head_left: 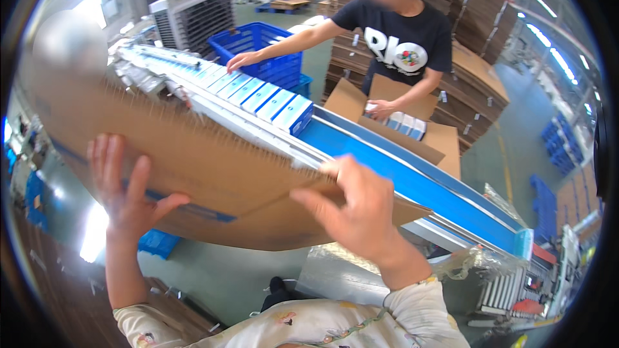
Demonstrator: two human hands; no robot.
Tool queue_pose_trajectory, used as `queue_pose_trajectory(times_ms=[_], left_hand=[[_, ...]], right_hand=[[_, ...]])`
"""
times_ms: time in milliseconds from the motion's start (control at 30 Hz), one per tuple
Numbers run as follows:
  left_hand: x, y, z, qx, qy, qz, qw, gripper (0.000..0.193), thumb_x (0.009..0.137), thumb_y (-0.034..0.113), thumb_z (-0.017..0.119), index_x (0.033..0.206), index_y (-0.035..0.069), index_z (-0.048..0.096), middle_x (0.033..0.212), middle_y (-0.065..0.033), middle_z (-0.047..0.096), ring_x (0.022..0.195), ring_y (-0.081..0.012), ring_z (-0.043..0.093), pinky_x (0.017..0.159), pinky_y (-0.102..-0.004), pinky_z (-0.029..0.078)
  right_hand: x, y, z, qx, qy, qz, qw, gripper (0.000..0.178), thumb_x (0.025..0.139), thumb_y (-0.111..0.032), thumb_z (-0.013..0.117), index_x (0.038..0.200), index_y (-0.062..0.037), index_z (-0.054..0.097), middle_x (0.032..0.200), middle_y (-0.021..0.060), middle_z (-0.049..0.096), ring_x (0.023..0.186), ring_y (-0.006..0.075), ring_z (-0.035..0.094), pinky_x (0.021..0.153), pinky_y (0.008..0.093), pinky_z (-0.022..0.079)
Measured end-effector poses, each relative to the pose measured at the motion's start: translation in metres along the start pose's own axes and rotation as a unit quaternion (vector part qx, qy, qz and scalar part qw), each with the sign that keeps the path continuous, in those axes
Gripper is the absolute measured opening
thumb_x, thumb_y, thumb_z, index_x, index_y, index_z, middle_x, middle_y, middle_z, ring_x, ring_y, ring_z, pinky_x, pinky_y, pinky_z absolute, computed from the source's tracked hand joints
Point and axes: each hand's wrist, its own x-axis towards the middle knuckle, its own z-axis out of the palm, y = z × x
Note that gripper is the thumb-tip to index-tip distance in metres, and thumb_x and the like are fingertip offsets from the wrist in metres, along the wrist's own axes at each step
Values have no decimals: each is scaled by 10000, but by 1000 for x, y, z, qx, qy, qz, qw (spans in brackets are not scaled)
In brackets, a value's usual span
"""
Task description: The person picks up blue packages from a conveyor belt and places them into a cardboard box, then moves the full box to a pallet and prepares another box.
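Note:
A large flattened cardboard box [193, 154] stands tilted in front of me, along the near side of a blue conveyor belt [393, 174]. My left hand [129, 187] lies against its brown face with the fingers spread. At the upper edge towards the right, my right hand [358, 203] is closed on the cardboard, the thumb on my side and the fingers over the edge. Beyond the cardboard, a row of white and blue small boxes [258, 98] sits on the belt.
Across the belt a person [403, 38] reaches one hand to the row and the other into an open carton [409, 142] holding small boxes. A blue crate [258, 42] stands beyond the belt. Stacks of flat cardboard [474, 9] rise behind the person. Blue pallets [558, 142] are at right.

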Motion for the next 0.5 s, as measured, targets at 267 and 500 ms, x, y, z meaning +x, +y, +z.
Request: queue_pose_trajectory(times_ms=[267,500], left_hand=[[20,-4,35,-224,-157,-18,962,605,593,420,681,1047,56,517,969,-145,525,960,-338,485,838,-424,374],[3,82,54,-462,-183,61,866,352,627,373,689,598,95,475,589,-35,435,562,-210,471,557,-327,363]], right_hand=[[-28,-47,-12,-242,-159,46,956,221,739,-233,620,822,-92,471,702,16,493,664,149,534,571,263,411],[-104,-39,-62,-310,-178,148,922,281,652,-281,705,779,-105,528,682,18,542,631,198,544,552,311,421]])
